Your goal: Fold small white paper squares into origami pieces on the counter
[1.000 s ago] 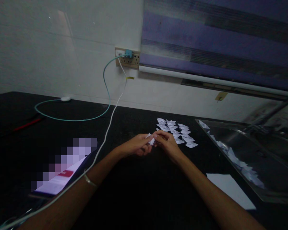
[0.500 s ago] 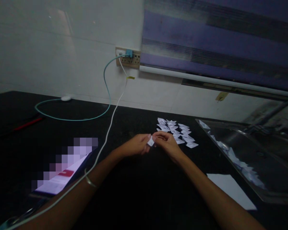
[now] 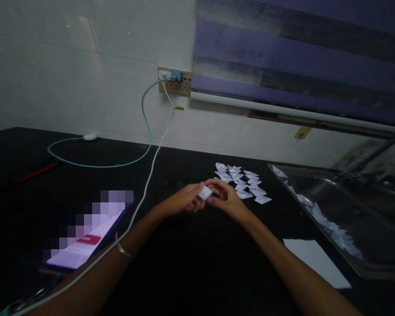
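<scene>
A small folded piece of white paper (image 3: 204,192) is held between my two hands above the dark counter. My left hand (image 3: 185,199) pinches it from the left, thumb on top. From the right, my right hand (image 3: 226,195) has its curled fingers and thumb at the paper's edges. Just beyond my right hand lie several folded white paper pieces (image 3: 237,176), pointed at the ends and set out in rows. A stack of flat white paper (image 3: 314,259) rests beside my right forearm.
A steel sink (image 3: 365,219) with more folded papers (image 3: 329,226) along its left rim lies to the right. On the left is a lit phone or tablet (image 3: 85,245). A white cable (image 3: 149,175) crosses over my left forearm from the wall socket (image 3: 184,83).
The folded paper has shifted slightly left and turned in my fingers. My right hand's fingers have opened a little around it and its thumb sits lower.
</scene>
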Demonstrator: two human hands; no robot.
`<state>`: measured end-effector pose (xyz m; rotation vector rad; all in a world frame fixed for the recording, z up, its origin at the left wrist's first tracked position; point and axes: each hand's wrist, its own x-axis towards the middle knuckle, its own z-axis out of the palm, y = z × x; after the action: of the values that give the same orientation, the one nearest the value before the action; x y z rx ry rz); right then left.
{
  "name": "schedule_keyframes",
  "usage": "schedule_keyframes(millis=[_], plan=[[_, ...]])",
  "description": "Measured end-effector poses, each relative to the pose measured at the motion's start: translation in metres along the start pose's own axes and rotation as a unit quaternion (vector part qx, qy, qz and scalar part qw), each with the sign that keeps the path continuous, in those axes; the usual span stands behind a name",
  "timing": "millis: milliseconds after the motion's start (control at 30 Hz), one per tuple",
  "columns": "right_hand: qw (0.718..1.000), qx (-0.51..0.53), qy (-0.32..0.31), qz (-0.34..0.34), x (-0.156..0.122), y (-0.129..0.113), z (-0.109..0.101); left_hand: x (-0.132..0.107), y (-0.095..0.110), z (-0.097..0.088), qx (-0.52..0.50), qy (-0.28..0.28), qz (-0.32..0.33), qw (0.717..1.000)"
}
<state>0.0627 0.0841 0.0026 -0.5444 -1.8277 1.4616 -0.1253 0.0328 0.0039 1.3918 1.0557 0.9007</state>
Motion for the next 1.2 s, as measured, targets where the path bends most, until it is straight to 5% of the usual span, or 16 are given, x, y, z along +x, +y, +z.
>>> schedule_keyframes(millis=[467,767,1067,1200], plan=[[0.982,-0.141,0.118,-0.048,0.002,0.005,0.013,0.007,-0.008,0.002,0.09,-0.047,0.031,0.994],[0.997,-0.04,0.004,0.059,-0.002,-0.002,0.011,0.006,-0.005,0.002,0.105,-0.048,0.063,0.991],[0.968,-0.194,0.155,-0.024,0.0,0.002,0.014,0.011,-0.005,0.001,0.035,-0.006,0.018,0.999],[0.967,-0.157,0.188,-0.063,0.002,0.002,0.011,0.009,-0.002,-0.004,-0.014,0.005,-0.011,1.0]])
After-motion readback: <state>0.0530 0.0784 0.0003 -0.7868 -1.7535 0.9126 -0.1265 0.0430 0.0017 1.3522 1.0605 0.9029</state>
